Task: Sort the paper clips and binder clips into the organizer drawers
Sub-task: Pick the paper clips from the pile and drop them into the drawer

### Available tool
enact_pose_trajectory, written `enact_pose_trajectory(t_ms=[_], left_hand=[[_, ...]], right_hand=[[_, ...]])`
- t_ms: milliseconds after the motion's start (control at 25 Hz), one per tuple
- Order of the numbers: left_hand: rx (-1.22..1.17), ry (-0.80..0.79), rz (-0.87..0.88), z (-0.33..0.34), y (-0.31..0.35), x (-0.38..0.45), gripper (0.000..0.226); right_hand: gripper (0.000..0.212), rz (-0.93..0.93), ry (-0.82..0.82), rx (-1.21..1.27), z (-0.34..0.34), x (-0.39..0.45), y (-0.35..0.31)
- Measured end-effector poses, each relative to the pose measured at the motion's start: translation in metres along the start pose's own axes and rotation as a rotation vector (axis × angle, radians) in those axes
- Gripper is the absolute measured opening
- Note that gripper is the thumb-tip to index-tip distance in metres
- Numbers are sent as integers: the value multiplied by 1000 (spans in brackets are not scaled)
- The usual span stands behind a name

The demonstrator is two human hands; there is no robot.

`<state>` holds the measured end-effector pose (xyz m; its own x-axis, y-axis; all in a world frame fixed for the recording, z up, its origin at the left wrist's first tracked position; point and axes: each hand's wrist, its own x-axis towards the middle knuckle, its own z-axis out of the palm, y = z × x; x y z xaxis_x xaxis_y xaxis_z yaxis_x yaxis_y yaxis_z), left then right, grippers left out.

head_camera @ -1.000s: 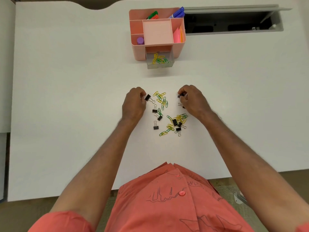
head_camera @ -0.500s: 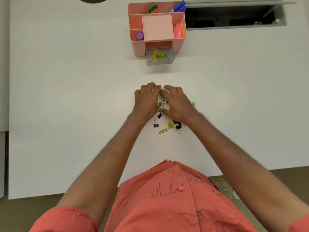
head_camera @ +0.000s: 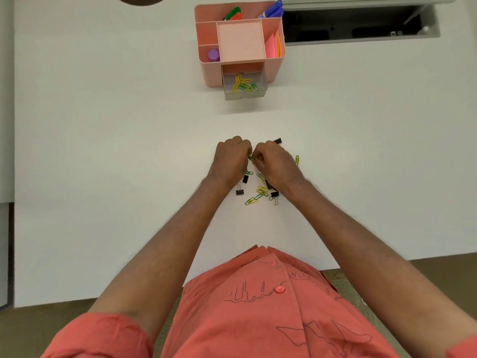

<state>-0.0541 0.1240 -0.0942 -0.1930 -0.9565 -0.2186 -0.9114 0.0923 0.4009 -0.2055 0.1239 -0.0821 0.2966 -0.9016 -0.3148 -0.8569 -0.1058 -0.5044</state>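
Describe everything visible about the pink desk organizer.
The pink desk organizer is a matte, plastic-looking box standing upright at the far side of the white table, touched by neither hand. Its top is split into compartments: markers at the back, a purple-capped item front left, pink and orange notes on the right, a shallow square tray in the middle. A clear drawer is pulled out in front, holding yellow and green paper clips.

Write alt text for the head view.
Both hands, left hand and right hand, pinch paper clips over a scattered pile of binder clips on a white table. Beyond, a pink organizer has its clear drawer open, holding paper clips.
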Motion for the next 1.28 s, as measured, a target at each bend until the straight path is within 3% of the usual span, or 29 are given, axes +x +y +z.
enact_pose_trajectory(t_ms=[240, 440, 600, 760, 880, 1000, 1280], left_hand=[[-69, -38, -10, -8, 1, -2, 22], [-517, 24, -193, -20, 1, -10, 13], [-766, 102, -345, -33, 2, -12, 8], [-912, 187, -384, -53, 1, -9, 13], [-915, 249, -351, -69, 0, 0, 13], [-833, 315, -326, -86, -2, 15, 16], [-428, 356, -251, -113, -9, 77, 18]], right_hand=[[6, 51, 15, 104, -2, -2, -1], [7, 133, 63, 316, -23, -6, -5], [3, 79, 82, 385, -52, 3, -10], [5, 21, 283, 403, -86, 36, -24], [8, -62, 401, 170, -102, 76, -34], [17, -76, 345, -25, -99, 104, -35], [17, -57, 454, 154, -81, 83, -20]])
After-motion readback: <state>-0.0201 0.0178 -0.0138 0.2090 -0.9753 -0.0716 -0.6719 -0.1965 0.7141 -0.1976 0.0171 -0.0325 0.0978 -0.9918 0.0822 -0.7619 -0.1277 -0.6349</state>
